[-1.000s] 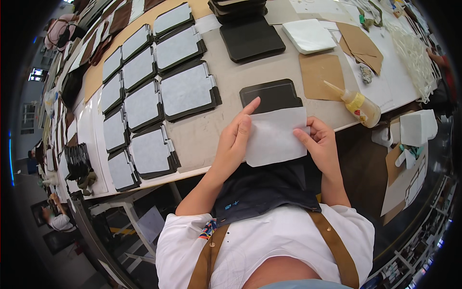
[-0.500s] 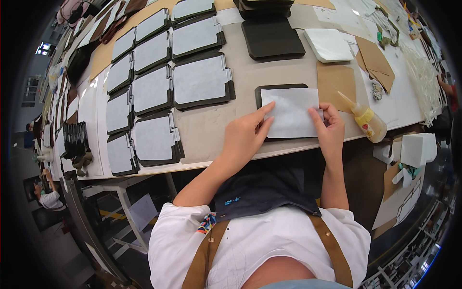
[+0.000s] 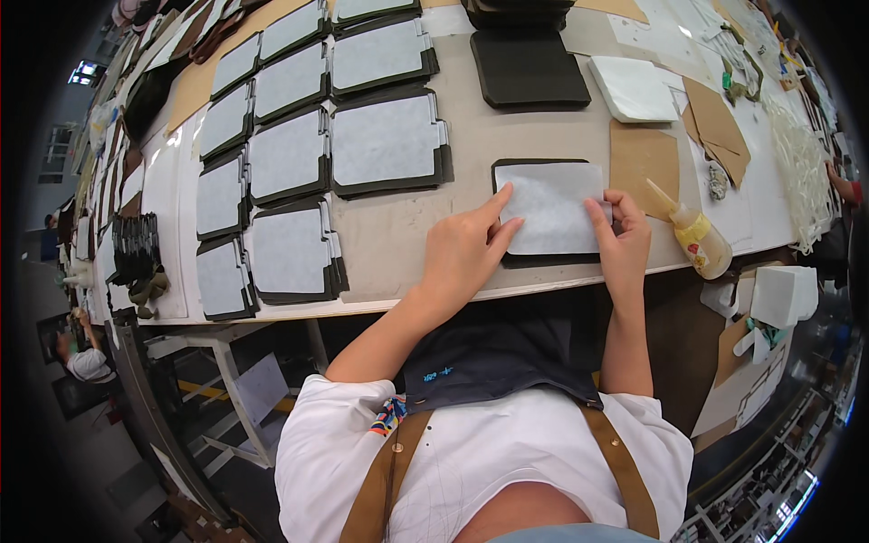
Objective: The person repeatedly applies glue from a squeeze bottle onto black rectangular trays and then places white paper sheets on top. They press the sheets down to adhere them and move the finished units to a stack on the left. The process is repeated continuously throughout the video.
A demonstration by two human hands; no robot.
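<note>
A white sheet (image 3: 552,213) lies over a dark rectangular panel (image 3: 552,261) near the table's front edge. Dark margins show along its left, top and bottom sides. My left hand (image 3: 463,253) rests at the sheet's left side, index finger and thumb spread apart with their tips on it. My right hand (image 3: 623,231) pinches the sheet's right edge between thumb and fingers. Right of that hand, a squeeze bottle (image 3: 704,244) with a pointed nozzle and yellow label lies tilted on the table.
Rows of dark panels topped with white sheets (image 3: 385,140) fill the table's left part. Behind my work lie a dark panel stack (image 3: 529,71) and a white sheet stack (image 3: 634,89). Brown card (image 3: 644,161) lies to the right. Another person (image 3: 89,357) is at far left.
The white sheet has shifted slightly left and away from me over the dark panel, leaving a narrower left margin and a wider near one. Both hands keep their grip and pose; the view has shifted a little.
</note>
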